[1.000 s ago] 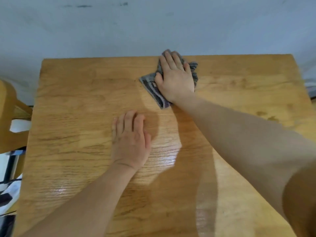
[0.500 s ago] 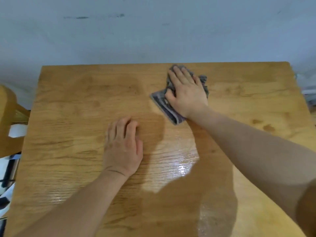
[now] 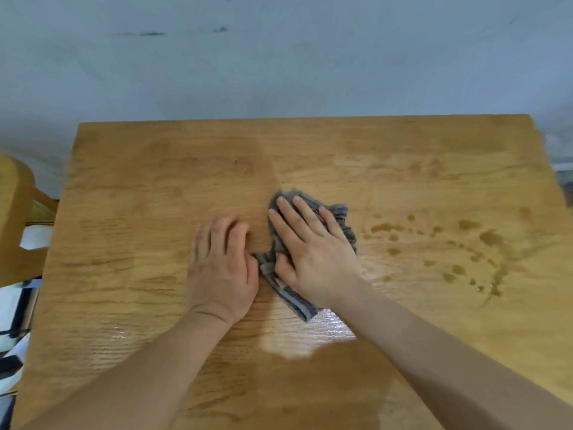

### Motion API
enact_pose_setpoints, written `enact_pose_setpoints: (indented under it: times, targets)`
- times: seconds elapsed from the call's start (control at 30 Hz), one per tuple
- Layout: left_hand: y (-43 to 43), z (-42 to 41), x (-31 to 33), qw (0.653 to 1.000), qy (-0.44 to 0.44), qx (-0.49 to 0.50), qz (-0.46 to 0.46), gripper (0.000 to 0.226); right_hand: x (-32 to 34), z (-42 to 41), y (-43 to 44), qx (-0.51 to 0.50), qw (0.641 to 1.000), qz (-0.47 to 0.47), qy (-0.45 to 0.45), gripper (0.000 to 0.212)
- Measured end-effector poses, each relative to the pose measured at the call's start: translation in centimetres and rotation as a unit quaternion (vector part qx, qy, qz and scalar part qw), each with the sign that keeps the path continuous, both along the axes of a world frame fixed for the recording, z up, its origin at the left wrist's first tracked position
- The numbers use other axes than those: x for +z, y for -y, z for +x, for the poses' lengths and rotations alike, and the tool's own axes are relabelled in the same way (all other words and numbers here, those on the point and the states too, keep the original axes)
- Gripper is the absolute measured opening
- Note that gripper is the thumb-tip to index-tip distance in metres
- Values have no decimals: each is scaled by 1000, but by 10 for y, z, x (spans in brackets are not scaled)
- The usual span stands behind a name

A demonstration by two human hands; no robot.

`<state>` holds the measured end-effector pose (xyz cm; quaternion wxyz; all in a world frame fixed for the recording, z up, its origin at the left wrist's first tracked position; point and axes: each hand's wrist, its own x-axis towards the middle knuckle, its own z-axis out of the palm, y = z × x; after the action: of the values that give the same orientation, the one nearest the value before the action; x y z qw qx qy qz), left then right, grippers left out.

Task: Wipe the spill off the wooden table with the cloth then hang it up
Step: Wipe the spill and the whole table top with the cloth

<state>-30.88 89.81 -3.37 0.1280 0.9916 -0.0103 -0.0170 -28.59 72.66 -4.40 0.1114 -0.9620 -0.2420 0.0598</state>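
Note:
A crumpled grey striped cloth (image 3: 294,301) lies near the middle of the wooden table (image 3: 139,187). My right hand (image 3: 313,252) presses flat on top of it, fingers spread, covering most of it. My left hand (image 3: 221,268) rests palm down on the bare wood just left of the cloth, its thumb side touching the cloth's edge. Brown spill drops and smears (image 3: 434,240) dot the table to the right of the cloth.
A pale wall (image 3: 279,63) runs along the table's far edge. A wooden chair (image 3: 15,218) stands off the table's left side, with black and white fabric (image 3: 12,333) below it. A glossy wet sheen (image 3: 310,336) shows on the wood near my wrists.
My right hand has dragged the cloth from the far part of the table back toward me, ending beside my left hand. The spill on the right has come into view.

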Motion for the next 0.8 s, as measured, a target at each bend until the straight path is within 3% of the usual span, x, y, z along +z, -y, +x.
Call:
enact_pose_setpoints:
  times: [0.07, 0.2, 0.27, 0.37, 0.5, 0.57, 0.67, 0.8]
  targets:
    - [1, 1, 0, 1000, 3, -4, -3, 38, 1, 30, 20, -13, 1000, -13, 7, 65]
    - [0, 5, -1, 1000, 4, -6, 6, 34, -1, 127, 46, -239, 970, -35, -5, 66]
    - [-1, 4, -1, 1000, 5, -7, 16, 34, -3, 142, 33, -276, 961, -29, -9, 66]
    - [-1, 1, -3, 1000, 12, -12, 16, 36, -4, 97, 5, -230, 973, -8, 12, 66]
    - [-1, -1, -1, 1000, 15, -8, 16, 40, 5, -41, -6, -102, 995, 14, 11, 59]
    - [1, 0, -1, 1000, 18, -6, 13, 39, 5, -71, 6, -32, 999, 10, -2, 57]
    - [3, 1, -1, 1000, 19, -6, 6, 38, 2, -34, 32, 3, 1000, -1, 13, 57]
    - [2, 1, -3, 1000, 22, -5, 9, 37, 0, 94, 66, -149, 988, -33, 16, 61]
